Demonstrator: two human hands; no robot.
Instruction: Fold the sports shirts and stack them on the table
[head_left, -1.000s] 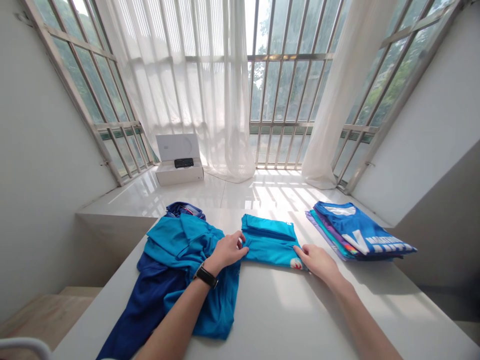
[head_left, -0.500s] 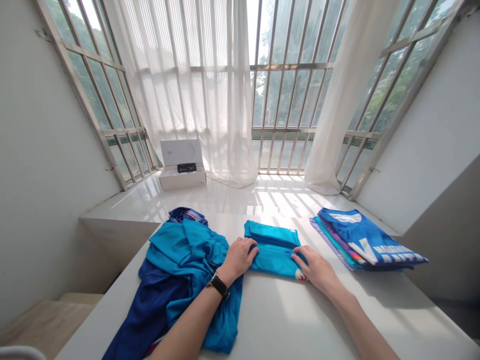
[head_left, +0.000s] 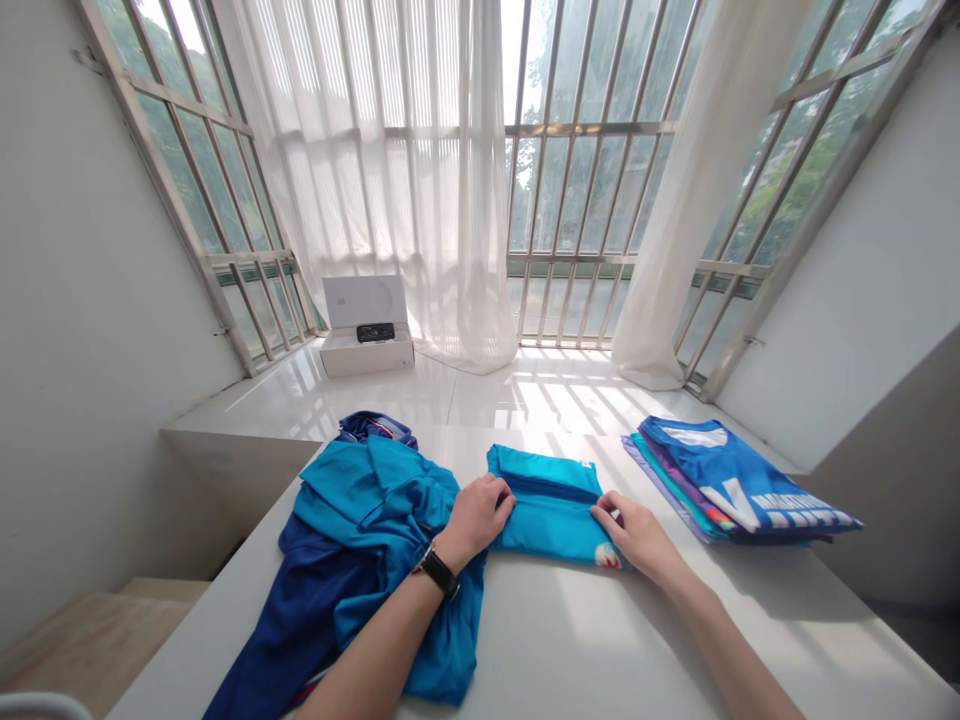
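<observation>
A teal garment [head_left: 546, 522], folded into a flat rectangle with a crease along its length, lies on the white table between my hands. At its left end, my left hand [head_left: 480, 515] is closed, thumb and fingers pinching the edge; a black watch [head_left: 436, 572] is on that wrist. My right hand [head_left: 634, 532] pinches the opposite edge, just above a small white and red print at the near corner. Close beside my left forearm is a loose heap of teal cloth [head_left: 382, 500] over dark blue cloth [head_left: 315, 580].
Folded shirts [head_left: 750, 480] are stacked on the right of the table [head_left: 570, 640], a blue one on top. An open white box [head_left: 367, 355] with a black item in it stands on the sill. Sheer curtains [head_left: 420, 200] hang before barred windows.
My right hand has shifted slightly right and its fingers have drawn into a pinch on the garment's edge. More of the white and red print shows. The left hand stays almost still.
</observation>
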